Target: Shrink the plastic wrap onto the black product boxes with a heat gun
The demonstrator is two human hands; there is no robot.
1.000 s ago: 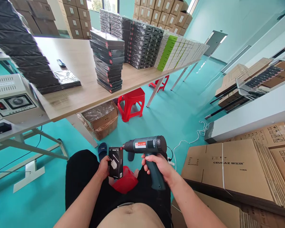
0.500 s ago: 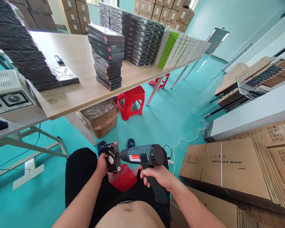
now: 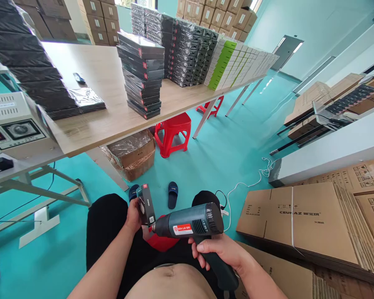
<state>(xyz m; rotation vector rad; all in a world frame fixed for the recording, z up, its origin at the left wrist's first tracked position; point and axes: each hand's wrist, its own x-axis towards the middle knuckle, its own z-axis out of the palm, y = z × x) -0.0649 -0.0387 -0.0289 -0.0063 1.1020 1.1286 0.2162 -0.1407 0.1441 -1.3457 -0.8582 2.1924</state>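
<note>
My left hand (image 3: pixel 133 216) grips a small black product box (image 3: pixel 147 204) by its left side, the narrow printed edge turned up toward me. My right hand (image 3: pixel 212 249) is wrapped round the handle of a dark blue-grey heat gun (image 3: pixel 187 222) with a red label. The gun's nozzle points left at the lower end of the box, close to it; whether they touch I cannot tell. Below the nozzle, between my legs, a red stool (image 3: pixel 162 243) partly shows. My left fingertips are hidden behind the box.
A wooden table (image 3: pixel 90 131) bears a stack of black boxes (image 3: pixel 144 74), wrapped packs and white-and-green boxes (image 3: pixel 222 64). A beige machine (image 3: pixel 17 124) stands at left. Another red stool (image 3: pixel 173 131) is by the table. Flattened cartons (image 3: pixel 289 222) lie at right, near a white cable (image 3: pixel 244 184).
The heat gun has moved down and slightly right. The box has turned from showing its broad face to its narrow edge. A slipper on the floor shows more fully.
</note>
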